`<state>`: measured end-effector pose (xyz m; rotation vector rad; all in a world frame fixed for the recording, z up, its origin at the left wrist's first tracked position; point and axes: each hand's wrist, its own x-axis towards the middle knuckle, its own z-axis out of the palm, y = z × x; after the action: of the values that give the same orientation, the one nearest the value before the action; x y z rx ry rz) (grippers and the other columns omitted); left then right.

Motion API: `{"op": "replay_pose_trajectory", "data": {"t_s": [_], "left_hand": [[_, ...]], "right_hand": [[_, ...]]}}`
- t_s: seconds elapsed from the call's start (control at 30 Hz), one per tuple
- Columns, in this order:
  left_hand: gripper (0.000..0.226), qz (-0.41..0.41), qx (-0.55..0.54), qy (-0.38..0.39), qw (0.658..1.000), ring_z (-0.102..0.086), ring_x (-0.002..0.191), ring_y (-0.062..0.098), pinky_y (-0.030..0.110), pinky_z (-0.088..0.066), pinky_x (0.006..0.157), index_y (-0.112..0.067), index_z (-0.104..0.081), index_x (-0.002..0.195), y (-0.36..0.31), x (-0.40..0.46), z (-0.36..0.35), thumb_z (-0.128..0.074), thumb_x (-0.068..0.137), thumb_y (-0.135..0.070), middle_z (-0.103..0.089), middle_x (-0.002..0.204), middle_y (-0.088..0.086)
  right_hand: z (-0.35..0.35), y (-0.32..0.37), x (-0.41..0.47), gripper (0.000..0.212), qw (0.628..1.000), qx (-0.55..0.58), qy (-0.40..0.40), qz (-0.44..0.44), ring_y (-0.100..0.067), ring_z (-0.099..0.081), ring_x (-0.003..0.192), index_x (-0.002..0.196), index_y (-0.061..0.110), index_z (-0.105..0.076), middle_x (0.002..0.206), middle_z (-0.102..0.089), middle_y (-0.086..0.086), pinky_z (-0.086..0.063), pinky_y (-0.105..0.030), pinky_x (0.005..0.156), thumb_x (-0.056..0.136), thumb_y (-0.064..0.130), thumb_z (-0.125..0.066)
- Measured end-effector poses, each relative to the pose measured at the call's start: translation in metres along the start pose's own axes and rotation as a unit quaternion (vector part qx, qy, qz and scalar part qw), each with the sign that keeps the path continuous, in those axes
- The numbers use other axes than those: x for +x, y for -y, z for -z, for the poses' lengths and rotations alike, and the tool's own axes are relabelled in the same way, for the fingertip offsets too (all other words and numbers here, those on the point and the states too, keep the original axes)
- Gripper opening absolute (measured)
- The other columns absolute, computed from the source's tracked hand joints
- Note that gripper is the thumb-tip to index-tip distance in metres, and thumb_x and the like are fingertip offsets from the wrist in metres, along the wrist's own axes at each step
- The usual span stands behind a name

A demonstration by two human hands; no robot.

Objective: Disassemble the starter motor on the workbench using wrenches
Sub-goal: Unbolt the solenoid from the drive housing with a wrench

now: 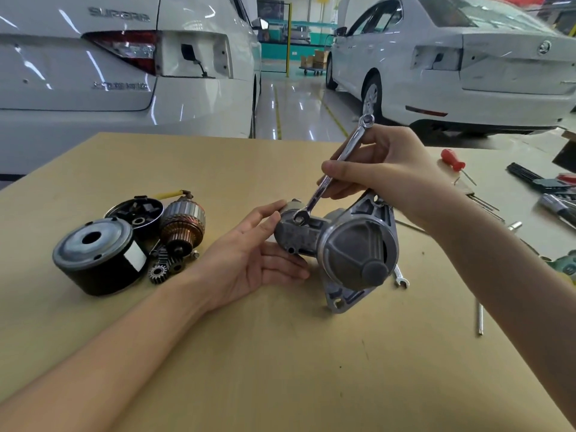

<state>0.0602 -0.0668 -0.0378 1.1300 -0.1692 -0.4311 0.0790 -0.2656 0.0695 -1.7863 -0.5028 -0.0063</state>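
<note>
left hand (249, 260) cradling starter housing (339, 244), wrench (333, 173) above

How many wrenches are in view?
2. One wrench in the right hand, on the starter housing; another wrench pokes out from behind the housing. Others may be hidden.

Second wrench (400, 278) mostly hidden behind housing (352, 244); black tools (542, 185) (right) cut off — blurred.

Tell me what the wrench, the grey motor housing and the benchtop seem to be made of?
The wrench looks like chrome-plated steel: mirror-bright with sharp reflections. The motor housing seems cast aluminium or a similar alloy: dull grey, slightly grainy, with moulded ribs. The benchtop appears to be fibreboard or plywood: flat matt tan, lightly scuffed, no clear grain.
</note>
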Motion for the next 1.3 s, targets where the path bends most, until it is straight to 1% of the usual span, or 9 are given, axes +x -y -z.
{"op": "replay_pose_trajectory", "data": {"t_s": [0.33,0.47,0.53,0.63,0.73,0.83,1.03,1.17,1.3], "left_hand": [[0.045,-0.001,-0.001,-0.002,1.0,-0.071,0.065,0.036,0.037,-0.059,0.059,-0.03,-0.048,0.128,0.0,0.0,-0.001,-0.054,0.084,-0.037,-0.068,0.079,0.031],[0.041,-0.01,-0.007,-0.009,1.0,-0.07,0.062,0.036,0.037,-0.058,0.056,-0.027,-0.051,0.123,0.001,0.001,-0.002,-0.054,0.083,-0.035,-0.067,0.074,0.029],[0.038,-0.011,-0.011,-0.009,1.0,-0.07,0.062,0.036,0.037,-0.058,0.055,-0.022,-0.05,0.119,0.001,0.003,-0.001,-0.054,0.083,-0.034,-0.067,0.073,0.029],[0.052,-0.016,0.01,-0.006,1.0,-0.072,0.066,0.033,0.035,-0.059,0.058,-0.002,-0.052,0.113,0.005,0.001,0.001,-0.06,0.079,-0.04,-0.069,0.074,0.025],[0.061,-0.037,0.034,0.046,0.998,-0.073,0.076,0.026,0.031,-0.059,0.069,0.004,-0.069,0.097,0.011,-0.003,0.002,-0.077,0.067,-0.049,-0.072,0.082,0.02],[0.041,-0.021,0.04,0.015,0.999,-0.073,0.07,0.027,0.031,-0.059,0.063,0.007,-0.058,0.101,0.008,-0.002,0.002,-0.047,0.083,-0.028,-0.072,0.077,0.02],[0.048,-0.011,0.007,0.0,1.0,-0.071,0.064,0.035,0.038,-0.06,0.059,-0.019,-0.045,0.127,0.001,-0.001,-0.004,-0.054,0.082,-0.034,-0.068,0.075,0.029],[0.046,-0.01,0.005,-0.001,1.0,-0.071,0.065,0.035,0.038,-0.06,0.059,-0.025,-0.047,0.126,0.001,-0.001,-0.003,-0.055,0.082,-0.037,-0.068,0.075,0.028],[0.048,-0.013,-0.003,-0.001,1.0,-0.071,0.065,0.035,0.037,-0.059,0.057,-0.027,-0.047,0.127,0.001,-0.001,-0.003,-0.057,0.081,-0.038,-0.068,0.075,0.029]], "right_hand": [[-0.005,0.007,0.003,0.021,0.993,-0.112,0.004,0.048,-0.024,-0.071,0.061,0.093,-0.008,-0.06,0.073,-0.072,-0.016,-0.06,-0.038,0.062,0.081,0.005,-0.072],[-0.025,0.021,0.018,0.011,0.972,-0.193,0.081,0.103,-0.018,-0.069,0.057,0.093,0.001,-0.064,0.073,-0.071,-0.012,-0.059,-0.03,0.059,0.085,0.006,-0.069],[-0.042,0.028,0.026,0.007,0.946,-0.257,0.154,0.126,-0.01,-0.067,0.058,0.092,0.012,-0.068,0.072,-0.07,-0.004,-0.055,-0.022,0.063,0.085,0.011,-0.069],[-0.069,0.031,0.03,0.01,0.863,-0.403,0.26,0.16,0.0,-0.056,0.06,0.091,0.025,-0.073,0.066,-0.062,0.014,-0.041,-0.012,0.058,0.082,0.023,-0.07],[-0.078,0.027,0.025,0.009,0.826,-0.435,0.322,0.155,0.0,-0.054,0.061,0.086,0.023,-0.074,0.063,-0.059,0.014,-0.042,-0.013,0.06,0.078,0.024,-0.074],[-0.067,0.025,0.019,0.008,0.856,-0.369,0.32,0.168,-0.007,-0.056,0.062,0.087,0.013,-0.073,0.071,-0.066,0.0,-0.047,-0.023,0.064,0.079,0.014,-0.074],[-0.017,0.02,0.001,0.014,0.981,-0.02,0.158,0.107,-0.023,-0.071,0.071,0.094,-0.005,-0.056,0.081,-0.071,-0.017,-0.059,-0.028,0.065,0.083,-0.004,-0.064],[0.013,0.005,0.004,0.025,0.996,0.067,0.045,0.025,-0.031,-0.072,0.079,0.094,0.006,-0.057,0.08,-0.074,-0.013,-0.058,-0.028,0.07,0.072,0.006,-0.069],[0.023,-0.007,0.01,0.024,0.995,0.096,0.027,-0.021,-0.033,-0.072,0.076,0.086,0.004,-0.056,0.077,-0.072,-0.018,-0.06,-0.03,0.068,0.067,0.006,-0.071]]}}
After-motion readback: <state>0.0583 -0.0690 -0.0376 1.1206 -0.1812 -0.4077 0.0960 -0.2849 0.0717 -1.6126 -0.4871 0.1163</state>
